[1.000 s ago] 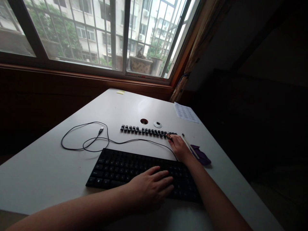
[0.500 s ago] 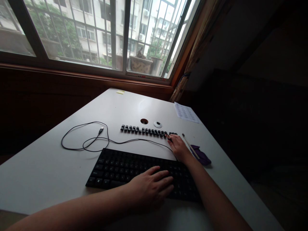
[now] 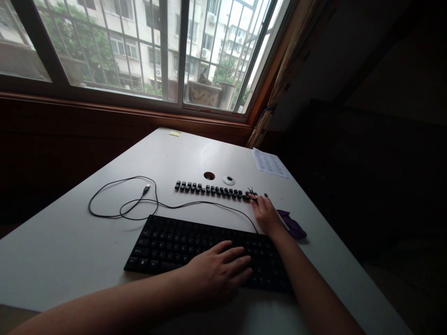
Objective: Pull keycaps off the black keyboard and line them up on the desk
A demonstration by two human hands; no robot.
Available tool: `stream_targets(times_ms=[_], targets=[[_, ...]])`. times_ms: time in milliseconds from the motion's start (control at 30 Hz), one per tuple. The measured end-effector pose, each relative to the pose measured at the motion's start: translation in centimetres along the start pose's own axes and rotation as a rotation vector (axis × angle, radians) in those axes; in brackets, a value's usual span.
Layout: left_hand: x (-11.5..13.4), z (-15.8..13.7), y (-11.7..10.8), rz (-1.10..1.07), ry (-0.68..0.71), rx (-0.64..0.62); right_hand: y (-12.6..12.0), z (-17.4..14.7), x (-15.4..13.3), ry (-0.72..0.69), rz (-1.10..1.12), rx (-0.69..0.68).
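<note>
My left hand (image 3: 223, 267) lies flat on the black keyboard (image 3: 167, 249), its fingers spread over the right half of the keys. Beyond the keyboard's far right edge, my right hand (image 3: 266, 214) is closed around a small dark tool with thin splayed prongs (image 3: 250, 191), which looks like a keycap puller. Its tips are at the right end of a double row of loose black keycaps (image 3: 213, 190). Whether a keycap is caught between the prongs is too small to tell.
A black USB cable (image 3: 122, 216) loops across the white table (image 3: 70, 242). A purple cloth (image 3: 292, 225) lies right of my right wrist, with a brush mostly hidden. Behind the keycaps are a cable hole (image 3: 209, 176), a white ring (image 3: 229, 180) and printed paper (image 3: 270, 163).
My right hand has moved slightly right with the tool, toward the end of the keycap row, and now covers most of the brush. My left hand has stayed in place.
</note>
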State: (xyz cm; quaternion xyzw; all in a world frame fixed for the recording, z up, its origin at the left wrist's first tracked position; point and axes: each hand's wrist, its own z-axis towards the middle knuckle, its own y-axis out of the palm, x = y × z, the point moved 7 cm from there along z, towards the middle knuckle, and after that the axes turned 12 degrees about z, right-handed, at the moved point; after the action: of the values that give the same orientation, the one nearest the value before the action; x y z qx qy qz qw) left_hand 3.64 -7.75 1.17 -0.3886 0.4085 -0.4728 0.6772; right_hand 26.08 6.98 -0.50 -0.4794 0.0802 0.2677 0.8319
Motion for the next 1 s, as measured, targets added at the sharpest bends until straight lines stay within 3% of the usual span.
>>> stream_targets(times_ms=[633,733,867,1000], targets=[[0.0,0.1,-0.1,0.011,-0.002,0.001,0.1,0.1,-0.3,-0.017,-0.045,-0.011],[0.0,0.0,0.0,0.004,0.002,0.002,-1.3,0.5,-1.0,-0.031,-0.044,0.053],[0.0,0.0,0.1,-0.007,-0.001,-0.003,-4.8,0.4,-2.2,0.061,0.005,0.181],[0.0,0.0,0.0,-0.002,-0.005,0.000,-6.5,-0.9,-4.0,0.181,0.299,0.084]])
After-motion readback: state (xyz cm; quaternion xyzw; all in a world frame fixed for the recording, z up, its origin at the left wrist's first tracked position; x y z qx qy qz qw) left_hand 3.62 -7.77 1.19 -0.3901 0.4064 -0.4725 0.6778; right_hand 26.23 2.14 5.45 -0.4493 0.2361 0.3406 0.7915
